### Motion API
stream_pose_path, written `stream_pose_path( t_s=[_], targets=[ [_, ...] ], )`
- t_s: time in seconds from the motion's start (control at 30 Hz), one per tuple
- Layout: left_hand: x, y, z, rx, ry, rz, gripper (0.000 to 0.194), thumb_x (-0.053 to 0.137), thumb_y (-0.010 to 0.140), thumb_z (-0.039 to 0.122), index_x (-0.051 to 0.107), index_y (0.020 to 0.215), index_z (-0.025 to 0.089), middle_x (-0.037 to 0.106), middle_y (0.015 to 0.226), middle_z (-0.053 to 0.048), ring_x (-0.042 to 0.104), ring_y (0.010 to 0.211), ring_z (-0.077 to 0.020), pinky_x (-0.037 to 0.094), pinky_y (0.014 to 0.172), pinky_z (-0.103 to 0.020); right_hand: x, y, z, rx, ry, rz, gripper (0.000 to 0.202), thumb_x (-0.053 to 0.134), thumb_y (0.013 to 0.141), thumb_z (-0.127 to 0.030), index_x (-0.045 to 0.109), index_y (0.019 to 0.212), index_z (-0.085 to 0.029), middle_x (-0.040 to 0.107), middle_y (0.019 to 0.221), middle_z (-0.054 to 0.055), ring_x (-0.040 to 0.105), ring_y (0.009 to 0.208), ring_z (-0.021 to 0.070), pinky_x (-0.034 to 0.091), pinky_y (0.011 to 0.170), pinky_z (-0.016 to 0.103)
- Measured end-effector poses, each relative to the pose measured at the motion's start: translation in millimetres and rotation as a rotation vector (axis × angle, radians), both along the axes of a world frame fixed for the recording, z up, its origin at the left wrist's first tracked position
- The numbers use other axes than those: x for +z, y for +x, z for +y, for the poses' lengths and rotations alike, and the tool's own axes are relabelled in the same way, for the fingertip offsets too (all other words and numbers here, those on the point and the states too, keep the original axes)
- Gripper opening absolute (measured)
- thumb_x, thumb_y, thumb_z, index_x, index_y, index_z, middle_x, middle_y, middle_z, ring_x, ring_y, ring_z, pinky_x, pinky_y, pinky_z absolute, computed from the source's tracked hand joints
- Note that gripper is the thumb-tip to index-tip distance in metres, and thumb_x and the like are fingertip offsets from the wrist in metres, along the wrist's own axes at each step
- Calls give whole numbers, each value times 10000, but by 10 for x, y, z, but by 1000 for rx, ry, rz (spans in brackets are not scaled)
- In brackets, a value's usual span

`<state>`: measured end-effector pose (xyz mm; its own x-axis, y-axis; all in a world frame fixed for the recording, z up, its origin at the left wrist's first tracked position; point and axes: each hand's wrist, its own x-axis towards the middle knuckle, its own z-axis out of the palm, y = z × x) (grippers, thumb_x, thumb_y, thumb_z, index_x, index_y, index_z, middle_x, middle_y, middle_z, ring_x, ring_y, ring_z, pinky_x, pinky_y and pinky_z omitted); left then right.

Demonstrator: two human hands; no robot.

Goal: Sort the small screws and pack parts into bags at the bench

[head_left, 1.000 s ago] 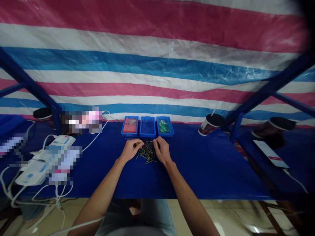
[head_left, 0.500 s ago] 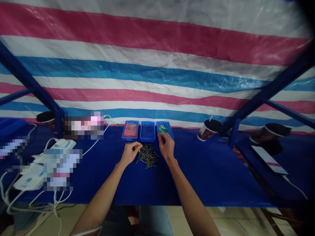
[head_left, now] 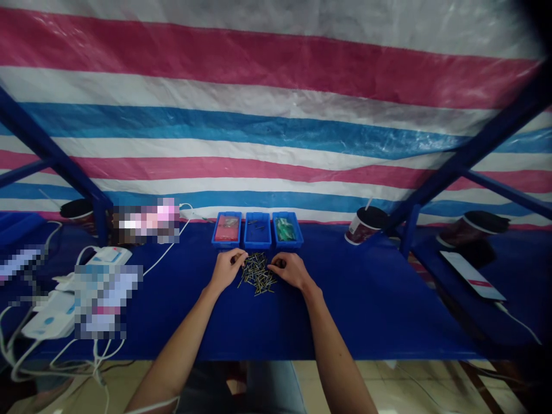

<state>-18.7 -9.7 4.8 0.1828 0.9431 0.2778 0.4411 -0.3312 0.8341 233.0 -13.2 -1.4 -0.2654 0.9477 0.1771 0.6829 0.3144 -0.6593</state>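
A loose pile of thin metal screws or pins (head_left: 259,275) lies on the blue table, too small for me to tell which. My left hand (head_left: 226,269) rests at the pile's left edge, thumb and fingertips pinched together; whatever they hold is hidden. At the right edge my right hand (head_left: 291,269) has its fingers curled into a pinch against the pile, their contents hidden too. Just behind stand three small blue bins: the left bin (head_left: 214,237) with a red packet (head_left: 227,229), the middle bin (head_left: 257,244) with a few thin pieces, the right bin (head_left: 300,238) with green-and-clear packets (head_left: 284,229).
A lidded cup with a straw (head_left: 364,225) stands right of the bins, near a blue frame post (head_left: 409,230). White power strips (head_left: 56,313) and tangled cables crowd the left side. Farther right lies a phone-like slab (head_left: 472,277). Striped sheeting (head_left: 276,132) hangs behind.
My right hand has come back from the right bin toward me and down to the pile's right edge. My left hand has stayed nearly in place.
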Motion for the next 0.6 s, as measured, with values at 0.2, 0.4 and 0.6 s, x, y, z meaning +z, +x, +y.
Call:
stream_pose_path(
  t_s=[0.2, 0.4, 0.6],
  targets=[
    [32, 14, -6, 2, -6, 0, 303, 573, 933, 411, 696, 814, 162, 647, 609, 16, 531, 542, -109, 400, 598, -215, 3, -12, 0, -13, -31, -67, 130, 747, 796, -362, 737, 791, -232, 703, 736, -15, 600, 664, 130, 343, 591, 242],
    [17, 18, -6, -3, -3, 10, 315, 563, 935, 423, 699, 818, 164, 650, 614, 10, 530, 545, -117, 401, 598, -221, 16, -25, 5, -27, -28, -94, 82, 723, 806, -316, 732, 793, -235, 708, 737, -12, 597, 655, 129, 328, 578, 239],
    [-3, 7, -4, -21, -5, -5, 318, 561, 935, 421, 691, 805, 163, 647, 615, 10, 531, 548, -117, 404, 602, -221, -16, -14, 13, -36, -61, 113, 116, 678, 804, -301, 728, 793, -196, 687, 695, 1, 587, 617, 131, 387, 589, 235]
  ],
)
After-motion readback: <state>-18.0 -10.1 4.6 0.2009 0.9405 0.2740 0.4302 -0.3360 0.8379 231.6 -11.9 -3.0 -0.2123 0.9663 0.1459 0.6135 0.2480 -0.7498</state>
